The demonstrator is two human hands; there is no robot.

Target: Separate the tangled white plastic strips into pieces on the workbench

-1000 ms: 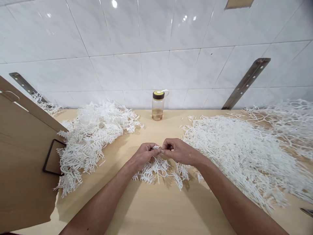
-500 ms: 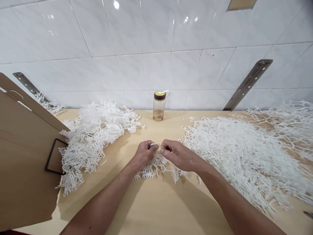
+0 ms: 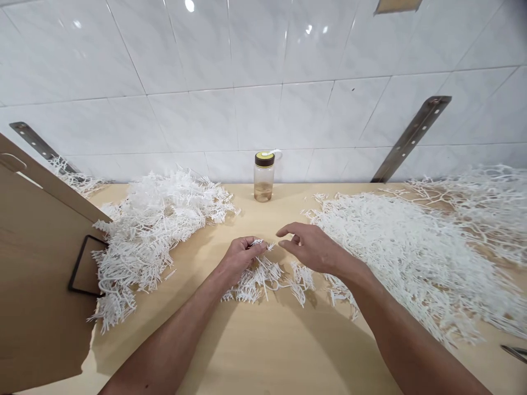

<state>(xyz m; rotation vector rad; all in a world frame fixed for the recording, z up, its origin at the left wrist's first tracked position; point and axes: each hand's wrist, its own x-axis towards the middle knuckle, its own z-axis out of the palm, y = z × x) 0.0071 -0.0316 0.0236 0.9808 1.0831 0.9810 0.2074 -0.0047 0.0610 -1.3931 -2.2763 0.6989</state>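
The grip of the left hand (image 3: 247, 255) is closed, thumb against fingers, on a small white branched piece (image 3: 263, 244). The grip of the right hand (image 3: 307, 246) is apart, thumb and finger with a gap, near this piece but holding nothing. Under the hands, loose white strands (image 3: 257, 282) lie on the tabletop (image 3: 255, 340), between a left pile (image 3: 160, 225) and a right pile (image 3: 395, 247).

Bright overhead light leaves small glare spots on the wall tiles (image 3: 255, 118) and soft shadows on the table (image 3: 255, 351). The wide lens bends the edges (mostly at the sides), where the far-right white strands (image 3: 489, 208) seem slightly blurred.
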